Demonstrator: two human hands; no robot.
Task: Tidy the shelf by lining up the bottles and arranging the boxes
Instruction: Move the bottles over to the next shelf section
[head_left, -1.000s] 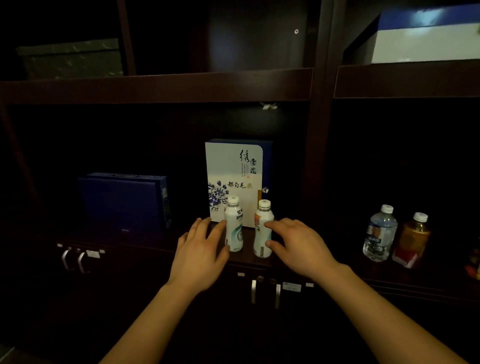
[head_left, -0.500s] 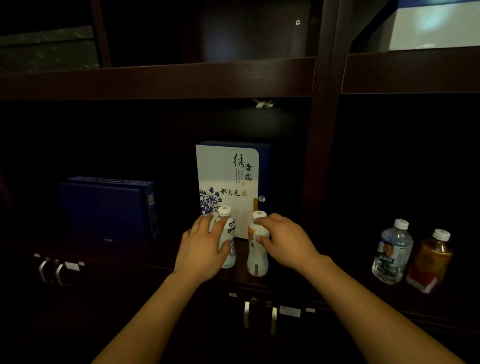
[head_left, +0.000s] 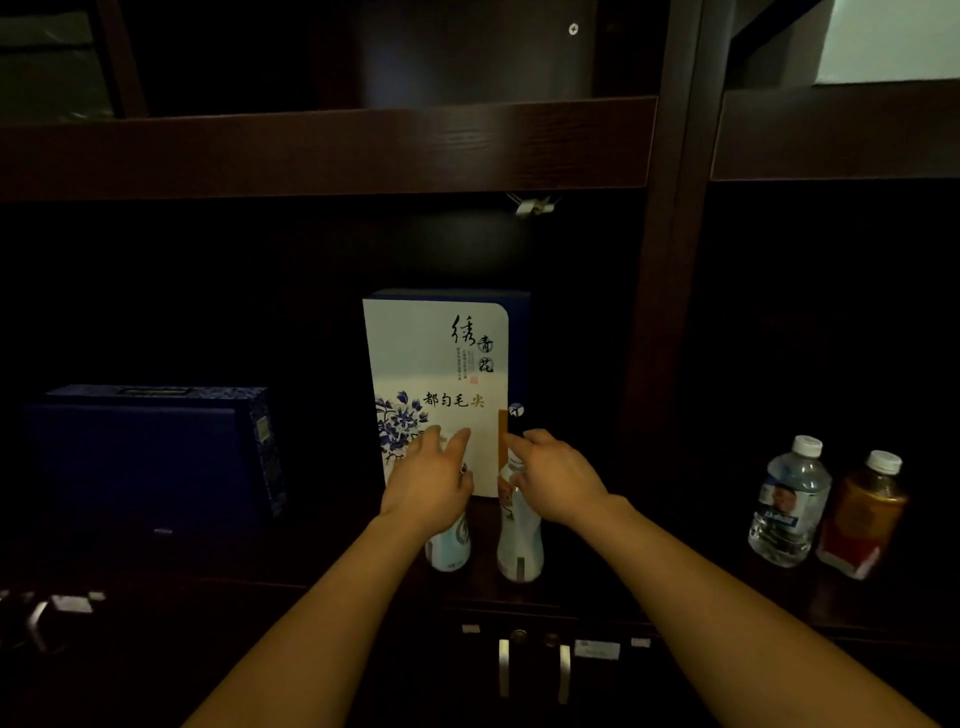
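Seemingly, the left hand (head_left: 428, 488) wrapped one white bottle (head_left: 449, 548) and the right hand (head_left: 558, 480) the other bottle (head_left: 519, 535) beside it, both just before the box (head_left: 436, 384), so sliding them upright together, gripped low, would have kept them from tipping.

Dark shelf (head_left: 597, 584) — two white bottles (head_left: 519, 545), two boxes (head_left: 441, 364), two more bottles (head_left: 787, 504).
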